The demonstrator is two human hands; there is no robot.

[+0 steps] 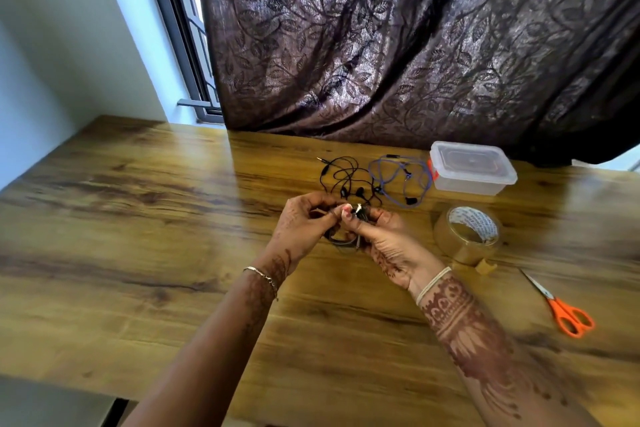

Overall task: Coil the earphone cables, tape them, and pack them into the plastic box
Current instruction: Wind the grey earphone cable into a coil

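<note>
Currently we are holding a thin dark earphone cable (341, 241), partly looped, just above the brown wooden table (138, 218), our left hand (304, 222) and right hand (386, 241) both pinching it. It is looking light, limp and springy, probably best gripped across its gathered loops.

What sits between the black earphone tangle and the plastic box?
In the head view, the purple earphones lie loose between the black earphones and the lidded plastic box.
</note>
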